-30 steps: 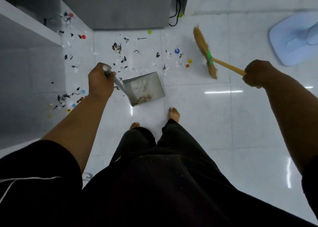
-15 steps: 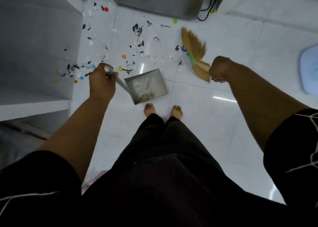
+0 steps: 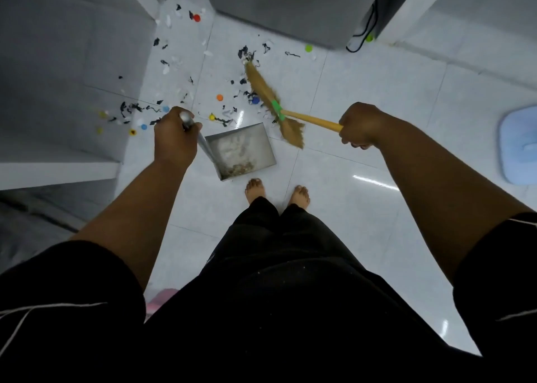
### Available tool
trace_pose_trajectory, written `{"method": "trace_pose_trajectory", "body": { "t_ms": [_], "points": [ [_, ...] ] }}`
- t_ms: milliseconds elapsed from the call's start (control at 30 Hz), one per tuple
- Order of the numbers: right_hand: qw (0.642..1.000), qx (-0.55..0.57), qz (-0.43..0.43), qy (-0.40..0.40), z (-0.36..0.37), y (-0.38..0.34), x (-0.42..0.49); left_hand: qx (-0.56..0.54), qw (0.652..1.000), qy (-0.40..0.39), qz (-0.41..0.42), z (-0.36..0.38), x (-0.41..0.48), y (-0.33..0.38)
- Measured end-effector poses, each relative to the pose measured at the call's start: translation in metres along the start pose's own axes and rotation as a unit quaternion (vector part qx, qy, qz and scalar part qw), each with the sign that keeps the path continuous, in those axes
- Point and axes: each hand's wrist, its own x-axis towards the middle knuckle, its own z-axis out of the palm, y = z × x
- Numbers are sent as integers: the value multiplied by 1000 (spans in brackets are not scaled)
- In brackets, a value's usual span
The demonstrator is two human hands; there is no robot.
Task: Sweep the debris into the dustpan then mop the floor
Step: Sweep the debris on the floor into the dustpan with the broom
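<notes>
Standing view, looking down. Black trousers (image 3: 279, 266) fill the near ground; two bare feet (image 3: 255, 188) side by side on the white tiled floor (image 3: 363, 214). A pink scrap of something (image 3: 161, 298) shows by the left arm, too little visible to tell what.

Just ahead of the left foot: a metal dustpan (image 3: 255, 138) on the floor, mouth facing away. Brownish bits are heaped against its near wall, with pale dust above them.

Left hand (image 3: 174, 141) is wrapped round the dustpan's silver handle (image 3: 186, 120), which slants up from the pan's left side. Right hand (image 3: 361, 125) is clenched on the yellow stick of the broom (image 3: 268, 95). The two hands are well apart, pan between them.

Broom's straw head, bound with a green band (image 3: 276, 110), slants from just beside the pan's far right corner out into the mess; edges blurred.

Debris (image 3: 229, 119) lies beyond and left of the pan: black shreds, white flakes, small coloured discs (image 3: 220, 97), strung out towards the far left corner beside a white shelf unit (image 3: 58, 173).

Far edge: a grey cabinet (image 3: 276, 4), a black cable (image 3: 363, 35) hanging at its right corner. Far right: a pale blue flat thing (image 3: 520, 150), cut by the frame.
</notes>
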Motion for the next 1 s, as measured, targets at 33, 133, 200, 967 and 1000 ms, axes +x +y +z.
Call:
{"method": "trace_pose_trajectory", "body": {
  "t_ms": [33,133,200,967,1000],
  "points": [
    [1000,-3,2,6,-6,5,-6,-2,1000,0,2,-1,2,1],
    [1000,7,9,27,-24,22,-28,-9,1000,-5,26,-2,8,8],
    [999,2,19,41,-34,34,-42,-15,999,-9,38,-2,13,14],
    [985,-109,115,65,-137,149,37,-51,998,-1,43,55,40,115],
    [984,-121,113,59,-140,138,43,-49,998,4,43,57,39,117]
  ]
}}
